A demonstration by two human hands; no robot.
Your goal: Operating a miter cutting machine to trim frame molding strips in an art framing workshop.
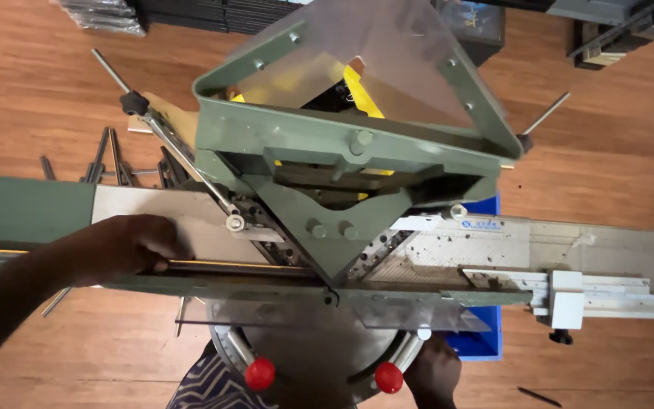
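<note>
— Knobs (260,373), two red ones, are sitting closest, at the near edge of the machine (357,151). Is the right hand (433,371) gripping one?

— It is resting just beside the right knob; I cannot tell whether it is clenched.

— And the left hand (119,246)?

— It is pressing down, fingers curled, on a strip (213,264) lying on the left wing, probably pinning it against the fence.

— Which way is the strip running?

— Its long axis is running left to right along the fence, its inner end pointing toward the green V-shaped head.
</note>
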